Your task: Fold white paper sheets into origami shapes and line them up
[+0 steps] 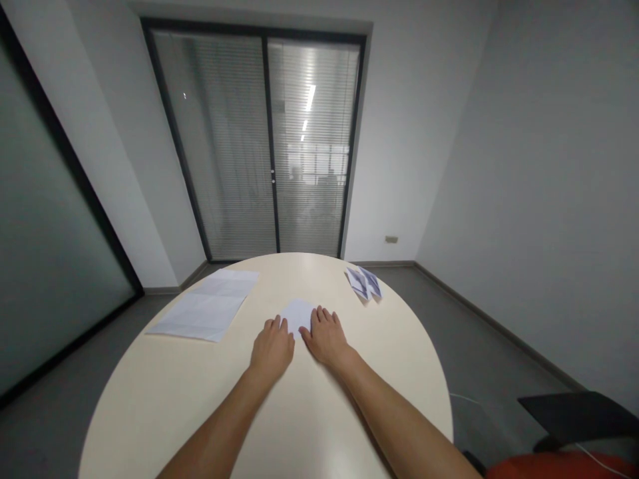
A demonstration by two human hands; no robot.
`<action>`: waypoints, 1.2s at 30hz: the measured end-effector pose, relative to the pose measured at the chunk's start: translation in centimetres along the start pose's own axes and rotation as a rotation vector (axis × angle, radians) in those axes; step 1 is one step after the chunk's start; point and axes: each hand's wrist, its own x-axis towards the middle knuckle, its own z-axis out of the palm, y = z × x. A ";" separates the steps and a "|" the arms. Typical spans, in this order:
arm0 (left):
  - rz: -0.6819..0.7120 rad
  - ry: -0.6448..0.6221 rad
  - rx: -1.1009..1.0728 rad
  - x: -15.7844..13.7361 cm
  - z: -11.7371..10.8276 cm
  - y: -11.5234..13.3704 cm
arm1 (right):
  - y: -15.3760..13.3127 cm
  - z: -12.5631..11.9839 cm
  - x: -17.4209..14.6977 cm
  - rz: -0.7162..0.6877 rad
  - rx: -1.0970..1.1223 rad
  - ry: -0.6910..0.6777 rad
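A small white piece of paper [296,315] lies on the round table in front of me, partly covered by my fingers. At its left edge is my left hand [273,346], closed, with bent fingers and the thumb against the paper. My right hand [327,338] rests palm down on the right edge, fingers stretched out and the thumb apart, touching the paper from above. Both forearms reach in from the near side of the table.
A large creased white sheet [207,307] lies at the left of the pale round table [164,406]. Folded printed papers [364,283] stand near the far right rim. Beyond are a blind-covered glass partition [269,146] and, at lower right, a black and red chair [582,416].
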 end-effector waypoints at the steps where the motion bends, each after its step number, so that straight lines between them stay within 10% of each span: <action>1: 0.002 -0.001 -0.009 0.1 0.1 -0.2 | 0.3 0.3 0.1 -0.016 0.020 -0.021; 36: 0.069 -0.001 -0.117 0.9 0.4 -2.6 | 2.3 -0.6 0.6 -0.106 0.004 0.120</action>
